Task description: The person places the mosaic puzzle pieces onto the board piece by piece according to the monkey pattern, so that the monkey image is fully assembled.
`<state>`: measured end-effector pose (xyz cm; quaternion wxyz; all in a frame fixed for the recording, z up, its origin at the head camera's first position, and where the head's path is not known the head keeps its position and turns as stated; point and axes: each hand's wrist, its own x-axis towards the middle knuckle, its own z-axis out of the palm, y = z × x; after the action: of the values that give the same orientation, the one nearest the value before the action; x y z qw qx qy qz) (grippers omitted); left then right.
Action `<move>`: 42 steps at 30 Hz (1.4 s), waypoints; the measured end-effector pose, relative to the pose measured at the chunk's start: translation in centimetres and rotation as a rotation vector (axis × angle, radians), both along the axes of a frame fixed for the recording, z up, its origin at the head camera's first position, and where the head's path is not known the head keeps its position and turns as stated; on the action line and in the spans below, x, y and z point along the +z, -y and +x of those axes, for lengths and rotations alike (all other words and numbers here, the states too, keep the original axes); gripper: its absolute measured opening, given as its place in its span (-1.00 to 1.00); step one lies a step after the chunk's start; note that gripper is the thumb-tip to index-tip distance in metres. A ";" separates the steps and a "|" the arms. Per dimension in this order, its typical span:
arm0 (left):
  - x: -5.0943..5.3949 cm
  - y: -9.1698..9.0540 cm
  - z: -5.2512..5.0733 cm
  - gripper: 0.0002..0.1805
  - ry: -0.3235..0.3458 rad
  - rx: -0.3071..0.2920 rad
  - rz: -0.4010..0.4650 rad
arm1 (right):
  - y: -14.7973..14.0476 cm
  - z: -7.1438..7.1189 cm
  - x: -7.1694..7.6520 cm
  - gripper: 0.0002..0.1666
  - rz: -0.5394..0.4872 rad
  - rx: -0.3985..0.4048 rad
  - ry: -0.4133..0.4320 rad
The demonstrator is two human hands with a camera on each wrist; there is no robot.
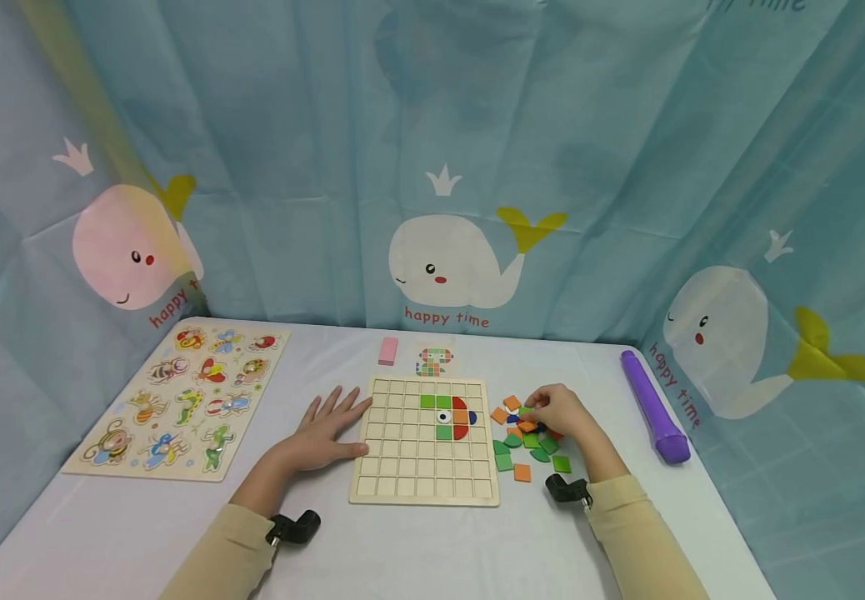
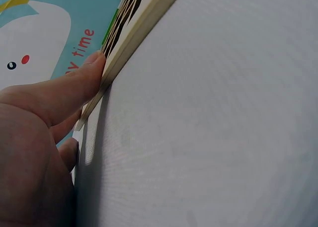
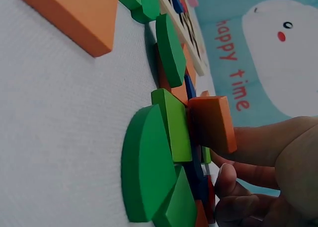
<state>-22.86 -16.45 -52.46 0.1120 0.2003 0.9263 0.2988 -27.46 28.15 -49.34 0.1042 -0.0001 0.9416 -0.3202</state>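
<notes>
A light wooden grid board lies in the middle of the table. On it, green, red, orange and blue tiles and an eye tile fill several squares. My left hand lies at the board's left side, fingers spread. Its thumb touches the board's edge. My right hand reaches into a loose pile of coloured tiles right of the board, fingers bent. An orange tile hides the thumb's tip; whether the fingers pinch anything is unclear. Green tiles lie beside it.
A card with a coloured pattern and a pink block lie behind the board. At the left is an insect picture puzzle. A purple microphone-shaped stick lies at the right. A whale-printed curtain surrounds the table.
</notes>
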 end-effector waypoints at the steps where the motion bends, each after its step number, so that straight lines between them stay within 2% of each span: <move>1: 0.0 0.0 0.0 -0.05 -0.001 0.000 -0.003 | 0.0 -0.1 0.0 -0.75 0.000 0.008 -0.003; 13: -0.2 0.0 0.0 -0.05 -0.001 0.004 0.009 | 0.1 -0.3 -0.2 -0.76 0.030 0.014 -0.032; 20: -0.1 0.0 0.0 -0.06 -0.002 0.005 0.002 | 0.0 -0.5 -0.1 -0.76 0.006 0.015 -0.017; 28: 0.1 0.0 0.0 -0.05 -0.001 0.001 0.000 | -0.6 -0.7 1.0 -0.73 -0.055 0.007 0.016; 35: -0.2 0.1 0.0 -0.05 -0.005 0.001 -0.003 | 0.7 -0.3 2.3 -0.63 -0.143 0.020 0.063; 42: -0.1 0.0 0.0 -0.06 -0.012 0.002 -0.004 | 3.3 0.2 3.0 -0.73 -0.171 0.102 -0.012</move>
<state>-22.83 -16.45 -52.54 0.1065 0.2012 0.9278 0.2956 -27.24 24.88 -46.34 0.1142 -0.0587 0.9103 -0.3936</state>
